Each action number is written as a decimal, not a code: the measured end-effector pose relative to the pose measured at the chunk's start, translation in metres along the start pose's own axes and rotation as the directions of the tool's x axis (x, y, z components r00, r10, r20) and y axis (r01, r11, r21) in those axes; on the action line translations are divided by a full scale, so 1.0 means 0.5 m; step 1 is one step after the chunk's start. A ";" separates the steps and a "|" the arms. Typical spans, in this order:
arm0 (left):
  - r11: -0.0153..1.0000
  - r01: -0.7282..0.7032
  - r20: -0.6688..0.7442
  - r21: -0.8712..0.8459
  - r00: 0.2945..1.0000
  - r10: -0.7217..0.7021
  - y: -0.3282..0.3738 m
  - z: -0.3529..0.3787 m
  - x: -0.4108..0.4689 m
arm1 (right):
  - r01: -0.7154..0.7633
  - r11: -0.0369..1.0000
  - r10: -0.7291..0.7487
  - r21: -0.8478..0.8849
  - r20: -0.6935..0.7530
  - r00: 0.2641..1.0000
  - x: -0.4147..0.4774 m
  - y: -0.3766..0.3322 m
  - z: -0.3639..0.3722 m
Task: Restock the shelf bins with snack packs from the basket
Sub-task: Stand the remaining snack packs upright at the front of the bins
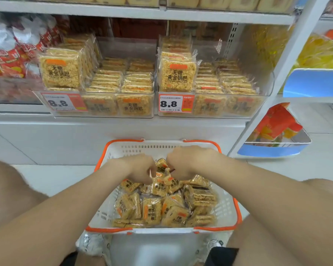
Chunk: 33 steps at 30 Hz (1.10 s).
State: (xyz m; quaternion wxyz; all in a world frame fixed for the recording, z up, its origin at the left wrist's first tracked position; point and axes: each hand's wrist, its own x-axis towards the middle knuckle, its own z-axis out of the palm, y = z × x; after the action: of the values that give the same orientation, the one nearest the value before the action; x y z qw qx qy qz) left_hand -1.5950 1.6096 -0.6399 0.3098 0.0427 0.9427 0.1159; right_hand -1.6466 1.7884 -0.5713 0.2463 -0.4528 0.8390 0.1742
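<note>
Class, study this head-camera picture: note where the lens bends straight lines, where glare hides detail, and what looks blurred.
Head view: the wide-angle lens slants the white upright and the shelf edge; glare veils the left price tag; the red packets at far left are smeared; the snack packs in the basket read sharp.

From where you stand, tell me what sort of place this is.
Most likely a shop's snack aisle: price tags reading 8.8 hang on clear shelf bins stocked with identical snack packs, and a shopping basket on the floor holds more of them.
</note>
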 end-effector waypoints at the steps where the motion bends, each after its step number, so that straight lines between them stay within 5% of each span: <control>1: 1.000 0.022 0.101 0.005 0.995 -0.022 -0.002 0.025 0.004 | 0.009 1.000 -0.009 -0.019 0.031 0.999 0.004 -0.014 0.013; 5: 0.992 0.048 0.413 0.118 0.906 -0.093 0.008 0.109 0.003 | 0.092 0.994 -0.090 -0.060 0.046 0.995 0.021 -0.049 0.038; 11: 0.969 -0.050 0.631 0.241 0.767 -0.117 0.019 0.183 -0.001 | 0.156 0.984 -0.157 -0.083 -0.006 0.988 0.038 -0.068 0.043; 18: 0.994 0.097 0.577 0.057 0.809 -0.112 -0.005 0.179 0.010 | 0.138 0.985 -0.136 -0.099 0.019 0.990 0.049 -0.061 0.037; 26: 0.964 0.208 0.654 -0.163 0.754 -0.053 -0.024 0.152 0.009 | 0.133 0.986 -0.133 -0.105 0.008 0.991 0.057 -0.052 0.026; 33: 0.922 0.192 0.545 -0.336 0.838 0.024 -0.017 0.135 0.012 | 0.112 0.989 -0.111 -0.093 0.020 0.994 0.050 -0.050 0.011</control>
State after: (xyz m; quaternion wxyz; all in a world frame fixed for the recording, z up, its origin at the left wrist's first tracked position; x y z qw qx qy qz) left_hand -1.5597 1.6153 -0.6982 0.5694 -0.0291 0.7780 0.2641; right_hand -1.6355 1.7611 -0.5916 0.2402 -0.5088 0.8015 0.2026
